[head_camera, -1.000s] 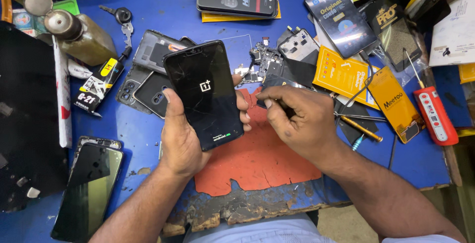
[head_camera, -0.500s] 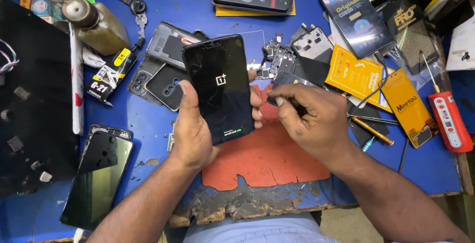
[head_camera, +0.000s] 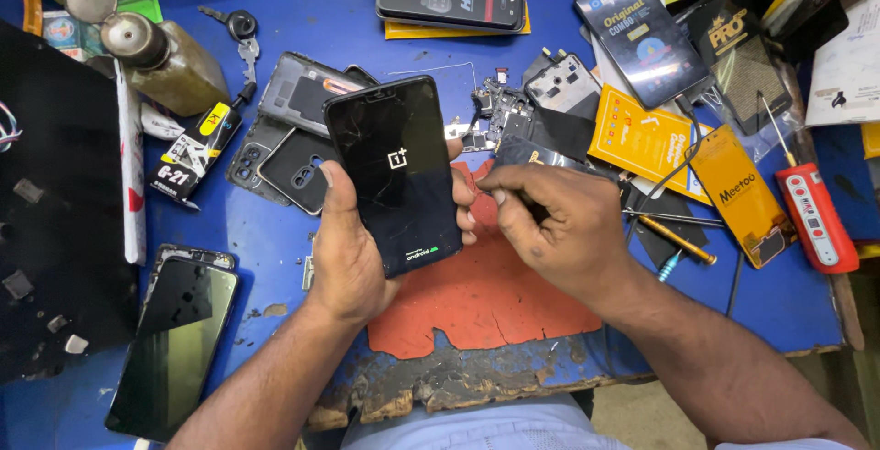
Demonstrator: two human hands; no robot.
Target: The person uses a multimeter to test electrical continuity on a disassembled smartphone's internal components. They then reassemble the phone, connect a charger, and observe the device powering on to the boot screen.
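Single head-worn view, looking steeply down from above the near edge of the blue bench (head_camera: 302, 19). It faces toward the far edge at close range. Both forearms enter from the near edge.

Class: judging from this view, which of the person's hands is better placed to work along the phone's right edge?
Probably the right hand: its fingertips sit beside the phone at that edge, while the left hand grips it upright.
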